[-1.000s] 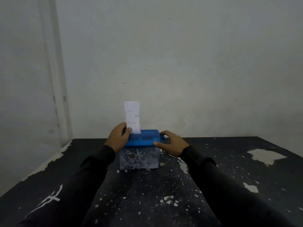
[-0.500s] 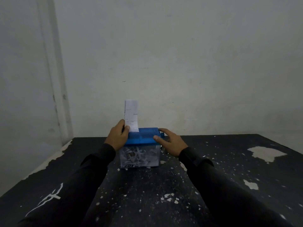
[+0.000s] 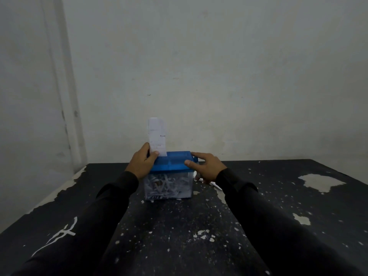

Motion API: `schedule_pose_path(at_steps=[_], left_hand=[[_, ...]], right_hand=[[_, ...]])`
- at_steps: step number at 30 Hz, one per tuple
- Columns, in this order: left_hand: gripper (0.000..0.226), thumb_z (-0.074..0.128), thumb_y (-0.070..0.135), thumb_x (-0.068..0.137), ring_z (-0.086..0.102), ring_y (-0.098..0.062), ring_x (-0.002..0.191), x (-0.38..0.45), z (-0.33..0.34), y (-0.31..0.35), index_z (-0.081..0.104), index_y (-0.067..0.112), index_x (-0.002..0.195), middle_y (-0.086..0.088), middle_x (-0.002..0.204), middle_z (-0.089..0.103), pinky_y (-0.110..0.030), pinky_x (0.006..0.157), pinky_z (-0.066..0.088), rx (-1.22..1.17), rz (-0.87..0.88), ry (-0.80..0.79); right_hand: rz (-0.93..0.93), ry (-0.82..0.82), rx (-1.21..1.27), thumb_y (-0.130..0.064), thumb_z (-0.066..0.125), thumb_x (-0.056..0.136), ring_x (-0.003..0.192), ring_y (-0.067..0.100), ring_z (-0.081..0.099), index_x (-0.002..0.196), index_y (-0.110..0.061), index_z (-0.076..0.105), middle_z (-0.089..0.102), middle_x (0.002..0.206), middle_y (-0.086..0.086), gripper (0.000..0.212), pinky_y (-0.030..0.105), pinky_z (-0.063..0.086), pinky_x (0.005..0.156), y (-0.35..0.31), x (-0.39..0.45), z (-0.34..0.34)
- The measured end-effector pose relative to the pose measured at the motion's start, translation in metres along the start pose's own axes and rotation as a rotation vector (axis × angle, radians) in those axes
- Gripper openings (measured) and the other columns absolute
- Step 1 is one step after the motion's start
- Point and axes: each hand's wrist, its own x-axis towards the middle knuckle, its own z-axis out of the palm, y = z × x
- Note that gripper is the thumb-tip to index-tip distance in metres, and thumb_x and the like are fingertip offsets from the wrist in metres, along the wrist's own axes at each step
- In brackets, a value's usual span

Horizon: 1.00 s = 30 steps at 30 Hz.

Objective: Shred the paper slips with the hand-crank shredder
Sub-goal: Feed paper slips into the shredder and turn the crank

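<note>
1. Shredder (image 3: 170, 174) sits on the tabletop (image 3: 278, 196), mid-frame, near the far edge by the wall (image 3: 199, 56).
2. Shredder has a blue lid (image 3: 173, 161) and a clear bin (image 3: 169, 186); the bin is packed with white shreds (image 3: 165, 185).
3. Slip (image 3: 157, 136) stands upright in the slot at the lid's left end, with most of its length above the lid.
4. Small dark print sits on the slip's right side, mid-height; too small to read. Fainter lines lower down are also unreadable.
5. Left hand (image 3: 142, 163) is at the shredder's left end, thumb and fingers pinching the slip's lower part right above the slot.
6. Right hand (image 3: 205, 166) is at the shredder's right end, with the thumb lying on the lid's front right corner and the index finger stretched along the back by the blue crank knob (image 3: 195, 158). The other fingers are hidden behind the hand; cannot tell if it grips the crank.
7. A bit of white paper (image 3: 216, 185) lies on the tabletop under the right wrist, just beside the bin.
8. Both arms are in black sleeves (image 3: 268, 226).
9. White scribble mark (image 3: 59, 234) on the left sleeve, not legible as lettering.
10. Tabletop is black with chipped pale patches (image 3: 322, 182) and white specks.
11. No brand or label is readable on the shredder.
</note>
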Motion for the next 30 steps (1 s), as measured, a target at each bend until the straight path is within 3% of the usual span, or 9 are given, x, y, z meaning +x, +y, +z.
schedule_pose_path(at_steps=[2,7,10,12,14,17,20,25,30], left_hand=[[0.028,0.065,0.036,0.099,0.062,-0.008,0.097,-0.003,0.000,0.004,0.056,0.015,0.115,0.004,0.110,0.065,-0.018,0.072,0.046,-0.041,-0.003,-0.007],[0.080,0.092,0.054,0.064,0.062,-0.002,0.101,-0.005,0.001,0.008,0.054,0.021,0.126,0.013,0.116,0.063,-0.015,0.071,0.050,-0.065,-0.056,-0.038],[0.092,0.093,0.057,0.059,0.062,-0.003,0.104,-0.002,0.001,0.009,0.051,0.023,0.133,0.010,0.122,0.063,-0.017,0.076,0.052,-0.079,-0.061,-0.059],[0.093,0.093,0.056,0.059,0.062,-0.006,0.105,-0.001,0.000,0.009,0.049,0.023,0.134,0.008,0.125,0.062,-0.020,0.079,0.053,-0.076,-0.065,-0.072],[0.092,0.093,0.054,0.060,0.061,-0.006,0.103,-0.001,-0.001,0.010,0.049,0.024,0.135,0.008,0.125,0.061,-0.018,0.078,0.051,-0.072,-0.070,-0.085],[0.092,0.093,0.052,0.061,0.061,-0.002,0.101,0.000,-0.002,0.011,0.049,0.024,0.136,0.008,0.124,0.062,-0.012,0.074,0.049,-0.080,-0.074,-0.101],[0.090,0.092,0.052,0.059,0.059,0.004,0.097,0.001,-0.003,0.013,0.052,0.023,0.133,0.008,0.121,0.063,-0.009,0.069,0.049,-0.068,-0.078,-0.109],[0.093,0.091,0.060,0.054,0.061,0.002,0.098,-0.001,-0.003,0.012,0.053,0.024,0.131,0.011,0.116,0.064,-0.011,0.071,0.050,-0.074,-0.076,-0.099],[0.090,0.091,0.059,0.054,0.063,0.000,0.098,0.002,-0.003,0.009,0.056,0.024,0.129,0.010,0.116,0.065,-0.011,0.071,0.051,-0.061,-0.074,-0.106]], right_hand=[[-0.011,0.000,-0.021,-0.062,0.068,0.085,0.068,0.010,0.065,0.152,-0.029,0.042,0.068,0.127,0.016,0.079,0.023,0.050,0.054,0.000,0.001,0.000],[-0.035,0.010,-0.081,-0.070,0.063,0.084,0.090,0.018,0.064,0.153,-0.028,0.041,0.063,0.136,0.013,0.084,0.041,0.058,0.090,0.006,0.004,0.005],[-0.005,-0.003,-0.081,-0.065,0.067,0.085,0.063,0.006,0.064,0.152,-0.025,0.044,0.070,0.112,0.009,0.081,0.026,0.055,0.060,-0.002,0.001,0.001],[0.092,-0.053,-0.017,-0.058,0.072,0.085,0.041,0.009,0.046,0.151,-0.022,0.045,0.062,0.079,0.007,0.080,0.023,0.039,0.044,-0.013,0.003,-0.007],[0.171,-0.127,0.022,-0.049,0.078,0.084,0.039,0.013,0.036,0.150,-0.017,0.045,0.057,0.067,0.009,0.080,0.025,0.033,0.042,-0.023,0.006,-0.015],[0.181,-0.227,0.088,-0.019,0.086,0.081,0.051,0.019,0.048,0.144,-0.015,0.040,0.064,0.078,0.017,0.078,0.034,0.046,0.050,-0.019,0.004,-0.024],[0.068,-0.272,0.126,0.005,0.079,0.081,0.081,0.033,0.069,0.137,-0.010,0.046,0.071,0.105,0.026,0.067,0.051,0.060,0.085,-0.003,-0.003,-0.035],[-0.145,-0.239,-0.202,-0.014,0.074,0.092,0.077,0.017,0.075,0.140,-0.011,0.054,0.076,0.104,0.010,0.053,0.032,0.060,0.084,0.001,-0.005,-0.037],[-0.098,-0.328,-0.071,-0.011,0.071,0.093,0.080,0.026,0.076,0.137,-0.009,0.056,0.077,0.097,0.014,0.046,0.041,0.061,0.084,-0.004,-0.002,-0.050]])
